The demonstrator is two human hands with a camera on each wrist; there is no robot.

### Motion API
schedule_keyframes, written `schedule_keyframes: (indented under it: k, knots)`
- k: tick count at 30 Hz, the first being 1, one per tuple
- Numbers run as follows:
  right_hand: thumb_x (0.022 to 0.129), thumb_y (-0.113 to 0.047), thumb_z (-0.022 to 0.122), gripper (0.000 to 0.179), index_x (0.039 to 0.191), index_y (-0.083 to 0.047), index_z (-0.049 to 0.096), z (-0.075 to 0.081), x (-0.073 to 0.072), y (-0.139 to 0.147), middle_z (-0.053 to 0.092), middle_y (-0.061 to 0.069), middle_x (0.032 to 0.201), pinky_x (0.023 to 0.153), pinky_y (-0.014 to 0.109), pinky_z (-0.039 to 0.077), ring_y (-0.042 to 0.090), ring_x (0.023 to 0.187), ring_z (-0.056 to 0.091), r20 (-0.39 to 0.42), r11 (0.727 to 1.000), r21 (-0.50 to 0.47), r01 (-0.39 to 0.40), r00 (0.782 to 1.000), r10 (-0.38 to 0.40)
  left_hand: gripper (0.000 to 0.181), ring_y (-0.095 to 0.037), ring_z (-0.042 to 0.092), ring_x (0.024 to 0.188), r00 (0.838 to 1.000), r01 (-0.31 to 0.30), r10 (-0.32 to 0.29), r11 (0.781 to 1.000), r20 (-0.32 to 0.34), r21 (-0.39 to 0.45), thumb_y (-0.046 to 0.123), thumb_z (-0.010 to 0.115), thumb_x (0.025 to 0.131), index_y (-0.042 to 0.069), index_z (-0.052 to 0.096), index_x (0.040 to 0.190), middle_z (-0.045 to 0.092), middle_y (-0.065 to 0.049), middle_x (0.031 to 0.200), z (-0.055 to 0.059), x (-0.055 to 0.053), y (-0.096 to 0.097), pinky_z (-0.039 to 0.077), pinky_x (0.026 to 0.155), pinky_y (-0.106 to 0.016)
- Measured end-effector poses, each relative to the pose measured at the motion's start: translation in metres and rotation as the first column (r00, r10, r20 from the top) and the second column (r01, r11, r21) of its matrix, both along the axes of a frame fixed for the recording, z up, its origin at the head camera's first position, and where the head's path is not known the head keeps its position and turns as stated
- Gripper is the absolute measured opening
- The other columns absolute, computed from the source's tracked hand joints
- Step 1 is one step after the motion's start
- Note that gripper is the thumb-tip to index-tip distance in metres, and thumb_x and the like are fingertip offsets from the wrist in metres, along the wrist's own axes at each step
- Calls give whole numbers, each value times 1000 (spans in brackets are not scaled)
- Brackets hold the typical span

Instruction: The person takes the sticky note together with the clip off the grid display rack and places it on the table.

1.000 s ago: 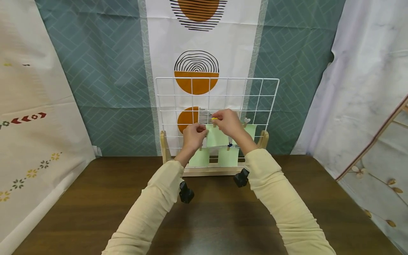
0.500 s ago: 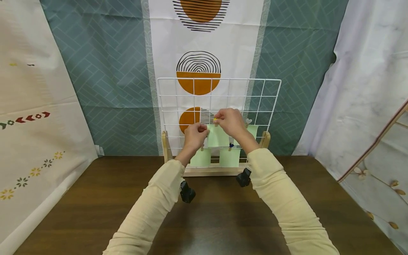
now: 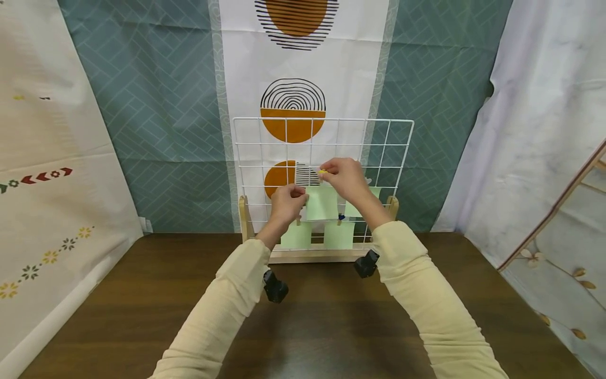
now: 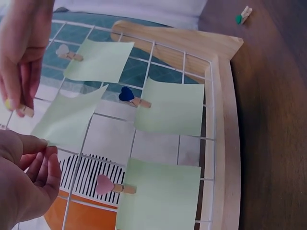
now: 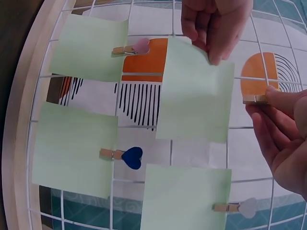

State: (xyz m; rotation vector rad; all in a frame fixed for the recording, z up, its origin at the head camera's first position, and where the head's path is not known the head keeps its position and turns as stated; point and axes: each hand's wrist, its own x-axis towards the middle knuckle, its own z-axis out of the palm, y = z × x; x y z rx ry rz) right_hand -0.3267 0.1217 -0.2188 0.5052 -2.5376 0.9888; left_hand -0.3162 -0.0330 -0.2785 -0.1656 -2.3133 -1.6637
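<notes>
Below the grid's (image 3: 311, 144) top edge, my left hand (image 3: 286, 202) pinches green notepaper (image 3: 322, 204), my right hand (image 3: 347, 179) a clothespin (image 5: 253, 99); for clipping, these should probably meet.

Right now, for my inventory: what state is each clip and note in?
Yellow clip: held by right hand, unattached
Upper left note: held by left hand, no clip visible
White clip: on upper right note
Blue clip: on lower right note
Pink clip: on lower left note
Green clip: loose on table

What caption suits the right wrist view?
Left grip pinches one paper, right grip holds a clothespin, three more papers hang clipped.
</notes>
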Motion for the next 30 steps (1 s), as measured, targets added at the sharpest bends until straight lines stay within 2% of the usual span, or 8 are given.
schedule_keyframes:
  k: [5,9,14,18,25,30]
  knots:
    - [91,-13,67,26,113,1,67,-4,2,6,68,17,108,85,40,51,29,102,64,45,999,-40,0,999,2,12,-25,61,74,999,22,-25,997,38,76,3,64,90,-5,66,99,62,-12,88,-2,3,-5,56,70,-42]
    - [91,-15,68,26,112,1,66,-8,4,9,68,17,107,84,40,51,28,101,63,71,999,-49,14,997,-11,13,-25,63,75,998,21,-26,996,55,92,2,65,89,-5,66,100,63,-13,89,-5,5,-11,55,75,-40]
    - [91,-14,68,26,111,1,69,-12,6,16,69,16,104,82,41,52,28,99,64,66,1000,-10,-4,998,5,14,-29,63,82,997,30,-38,994,72,109,3,63,91,-5,64,102,61,-12,92,-8,7,-20,52,81,-41]
    - [91,-16,68,27,113,1,70,-17,9,23,70,15,103,81,41,52,28,97,65,49,999,40,-22,999,20,12,-29,63,82,994,54,-65,991,83,125,3,62,91,-5,61,100,59,-11,91,-12,10,-28,52,80,-39]
    - [92,-16,66,29,117,-1,68,-27,18,36,68,15,110,79,44,53,30,99,66,76,1000,12,-12,997,11,13,-23,61,80,977,112,-135,984,164,139,5,61,93,-5,59,102,57,-13,94,-17,19,-39,51,86,-43]
    - [92,-13,67,30,118,2,67,-38,21,46,68,17,110,73,40,55,30,88,69,82,999,-7,-51,995,52,12,-23,61,82,962,160,-185,978,200,135,4,61,94,-5,59,101,58,-11,93,-23,27,-45,50,88,-46]
